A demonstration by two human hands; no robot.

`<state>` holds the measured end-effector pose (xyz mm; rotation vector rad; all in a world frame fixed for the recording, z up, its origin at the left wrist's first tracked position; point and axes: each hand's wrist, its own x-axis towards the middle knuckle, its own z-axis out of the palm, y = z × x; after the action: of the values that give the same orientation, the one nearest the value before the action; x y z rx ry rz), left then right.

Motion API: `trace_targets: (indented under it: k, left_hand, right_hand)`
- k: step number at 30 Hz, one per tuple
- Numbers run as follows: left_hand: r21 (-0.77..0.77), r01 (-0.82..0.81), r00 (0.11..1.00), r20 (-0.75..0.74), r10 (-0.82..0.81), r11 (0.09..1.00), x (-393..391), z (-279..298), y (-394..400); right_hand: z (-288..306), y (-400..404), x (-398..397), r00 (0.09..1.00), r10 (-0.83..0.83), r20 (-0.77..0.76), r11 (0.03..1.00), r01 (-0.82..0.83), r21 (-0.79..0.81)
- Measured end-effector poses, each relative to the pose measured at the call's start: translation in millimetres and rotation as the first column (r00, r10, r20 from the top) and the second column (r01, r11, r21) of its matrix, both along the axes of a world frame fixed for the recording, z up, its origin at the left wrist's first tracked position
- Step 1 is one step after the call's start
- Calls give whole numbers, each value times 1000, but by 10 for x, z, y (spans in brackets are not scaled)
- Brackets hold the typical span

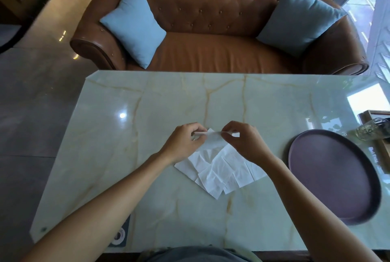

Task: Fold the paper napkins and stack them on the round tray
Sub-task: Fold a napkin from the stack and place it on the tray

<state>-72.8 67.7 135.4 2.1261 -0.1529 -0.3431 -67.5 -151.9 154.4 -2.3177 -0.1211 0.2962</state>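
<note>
Napkin (211,135) pinched between left hand (185,142) and right hand (245,141).

Daylight from window (377,8) at right; glare spot on desk (122,115); edges bowed, detail perhaps slightly soft.

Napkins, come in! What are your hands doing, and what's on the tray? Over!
Left hand and right hand pinching one napkin above the loose pile. Round tray bare. Nothing blocking.
</note>
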Motion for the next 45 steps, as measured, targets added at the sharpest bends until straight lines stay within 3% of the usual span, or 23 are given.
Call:
trace_targets:
  k: [5,9,13,19,22,26,30,33,37,39,41,43,45]
  left_hand:
    - [-88,-6,997,-71,-1,996,11,54,-16]
    - [-223,-41,989,-148,8,974,42,113,11]
    - [-436,-201,945,-321,58,877,82,186,87]
    - [-599,-382,859,-511,31,704,128,240,38]
    - [-625,-455,821,-571,26,634,122,233,-7]
    - [-626,-451,788,-614,-45,636,85,153,20]
    - [-573,-366,777,-621,-98,733,52,42,10]
    - [-439,-248,850,-527,-24,863,8,-38,-71]
    - [-296,-243,904,-415,105,924,-62,-117,-183]
    - [-307,-300,883,-448,141,903,-92,-129,-230]
    - [-401,-405,816,-564,127,822,-120,-115,-276]
    - [-484,-521,735,-673,82,703,-135,-97,-303]
    - [-506,-578,696,-715,64,640,-144,-105,-322]
  right_hand:
    - [86,-38,48,996,51,-79,995,-44,93]
    - [107,-151,75,988,14,-155,967,26,253]
    - [59,-392,99,955,-159,-251,865,257,431]
    - [-156,-266,-117,828,28,-560,789,325,521]
    - [-177,-137,-171,791,29,-611,694,424,582]
    - [-125,-79,-176,788,-47,-613,583,520,624]
    - [-98,-102,-128,818,-108,-566,669,481,566]
    - [-79,-87,-98,849,-161,-504,754,435,492]
    - [48,-19,-100,840,-122,-528,707,447,548]
    - [115,-12,-115,832,-60,-551,681,438,587]
    - [128,-8,-123,840,-68,-539,673,437,597]
    - [73,13,-127,847,-187,-498,684,476,552]
    - [-49,28,-148,842,-309,-442,743,504,440]
